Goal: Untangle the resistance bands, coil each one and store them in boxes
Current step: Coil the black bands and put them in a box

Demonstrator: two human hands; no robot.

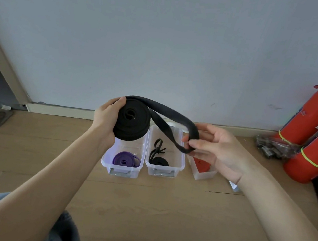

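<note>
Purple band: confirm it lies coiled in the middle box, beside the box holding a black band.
Wrong box. In the head view the purple band lies coiled in the left box, beside the middle box, which holds the black band.

Your left hand (106, 117) grips the coiled black band (132, 120), fingers wrapped round its edge, held above the boxes. From the coil's 12 o'clock a loose loop runs out toward 3 o'clock, where your right hand (215, 147) pinches its end between thumb and fingers. On the floor (140, 210) below, the left box (124, 156) holds a coiled purple band (125, 159); just beside it at 3 o'clock, the middle box (166, 152) holds a thin black band (157, 157). A third box (203, 170) with something red inside sits partly behind your right hand. Two red fire extinguishers (313, 131) stand at the wall, far at 3 o'clock
</note>
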